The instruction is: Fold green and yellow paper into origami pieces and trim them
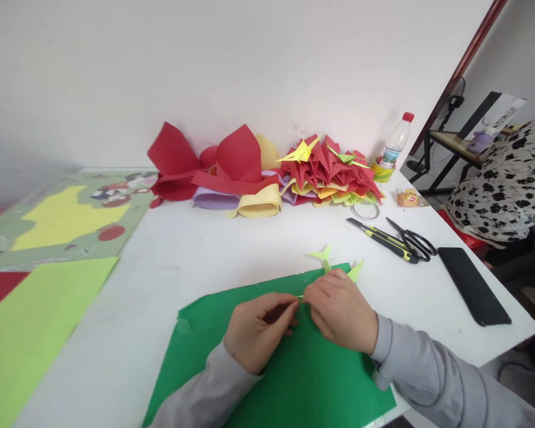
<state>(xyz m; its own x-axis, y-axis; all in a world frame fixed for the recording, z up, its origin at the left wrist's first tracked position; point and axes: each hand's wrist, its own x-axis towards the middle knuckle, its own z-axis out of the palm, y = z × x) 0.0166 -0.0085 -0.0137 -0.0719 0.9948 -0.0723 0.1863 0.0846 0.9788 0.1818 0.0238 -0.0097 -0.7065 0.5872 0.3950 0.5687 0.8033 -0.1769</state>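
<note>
My left hand (pixel 262 328) and my right hand (pixel 339 306) meet above a green board (pixel 321 380) that lies on the white table. Between their pinched fingertips shows a thin sliver of yellow-green paper (pixel 300 296), gripped from both sides; most of it is hidden by the fingers. Just beyond my right hand, light green folded paper points (pixel 324 255) stick up by the board's far edge. Whether they belong to the pinched piece, I cannot tell.
Red, purple and yellow curled paper shapes (pixel 238 157) and a pile of folded paper pieces (pixel 327 169) line the wall. Rightward are a bottle (pixel 395 145), tape roll (pixel 364 210), utility knife (pixel 383 241), scissors (pixel 412 239) and black phone (pixel 474 285). A person in patterned clothing (pixel 503 178) sits beyond.
</note>
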